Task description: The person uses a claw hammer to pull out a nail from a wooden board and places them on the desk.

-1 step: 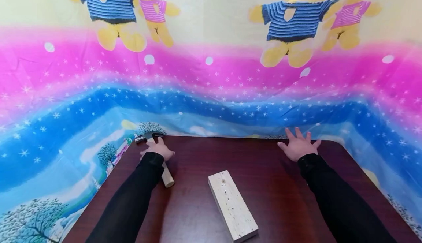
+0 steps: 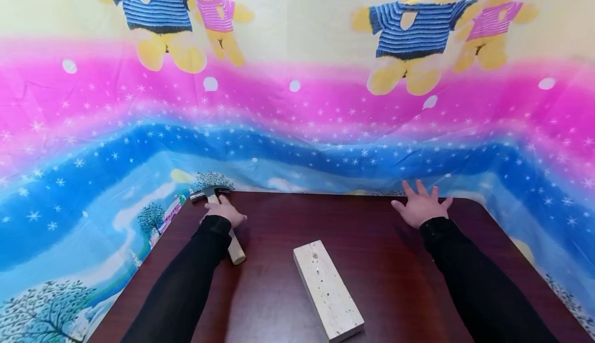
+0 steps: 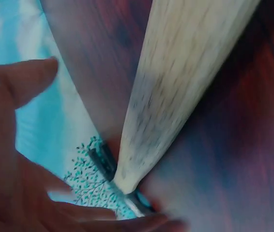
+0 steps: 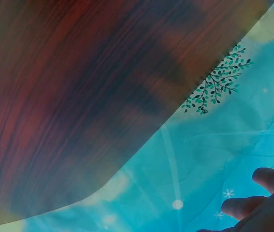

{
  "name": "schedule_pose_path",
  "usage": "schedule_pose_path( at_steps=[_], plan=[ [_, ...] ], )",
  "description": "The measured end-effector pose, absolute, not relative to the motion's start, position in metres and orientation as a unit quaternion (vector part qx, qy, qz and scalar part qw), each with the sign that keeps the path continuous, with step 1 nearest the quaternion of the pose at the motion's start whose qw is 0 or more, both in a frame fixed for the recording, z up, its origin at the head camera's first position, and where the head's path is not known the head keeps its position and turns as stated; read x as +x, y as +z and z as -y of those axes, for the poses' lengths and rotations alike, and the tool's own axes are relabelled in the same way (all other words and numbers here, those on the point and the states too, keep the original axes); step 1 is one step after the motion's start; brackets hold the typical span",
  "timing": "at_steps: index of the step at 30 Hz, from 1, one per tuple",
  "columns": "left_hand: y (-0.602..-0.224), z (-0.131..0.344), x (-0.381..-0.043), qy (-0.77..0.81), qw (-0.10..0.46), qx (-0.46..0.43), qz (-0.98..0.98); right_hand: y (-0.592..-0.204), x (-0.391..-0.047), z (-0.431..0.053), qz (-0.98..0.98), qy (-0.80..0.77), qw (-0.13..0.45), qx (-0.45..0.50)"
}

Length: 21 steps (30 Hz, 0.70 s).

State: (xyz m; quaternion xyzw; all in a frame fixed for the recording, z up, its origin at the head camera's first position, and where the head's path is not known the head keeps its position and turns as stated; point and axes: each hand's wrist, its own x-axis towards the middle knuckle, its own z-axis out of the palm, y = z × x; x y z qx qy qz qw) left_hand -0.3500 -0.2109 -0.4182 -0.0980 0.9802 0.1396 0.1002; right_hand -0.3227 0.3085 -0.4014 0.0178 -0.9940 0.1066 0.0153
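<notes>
**Hammer lies under the left hand, its handle slanting across the arm's line**

The hammer is at centre left of the head view, its metal head at the table's far left corner and its wooden handle slanting down to the right. The left hand is much the nearer: it sits directly over the handle, hiding the middle of it. Its dark sleeve rises from lower left to upper right, so arm and handle cross rather than line up.

That hand is spread and grips nothing. In the left wrist view the thumb stands out at the left, plainly apart from the handle, while the other fingers reach along the bottom towards the metal head (whether a fingertip touches it, I cannot tell).

The right hand is at centre right of the head view, near the far edge of the table, fingers fanned wide, holding nothing and well apart from the hammer.

Between the two arms, at lower centre, lies a wood block, its long side slanting much as the handle does.
</notes>
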Motion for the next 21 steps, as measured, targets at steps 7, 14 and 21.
schedule_pose_path(
  at_steps=[7, 14, 21],
  plan=[
    [-0.421, 0.212, -0.332, 0.150, 0.165, -0.066, -0.973, -0.405, -0.326, -0.310, 0.994, 0.107, 0.019, 0.016],
    [-0.431, 0.216, -0.334, 0.091, 0.175, -0.019, -0.980, -0.408, -0.323, -0.309, 0.994, 0.107, 0.014, 0.025],
    [-0.438, 0.221, -0.345, 0.122, 0.191, -0.028, -0.974, -0.413, -0.317, -0.315, 0.994, 0.107, 0.004, 0.029]
  ],
)
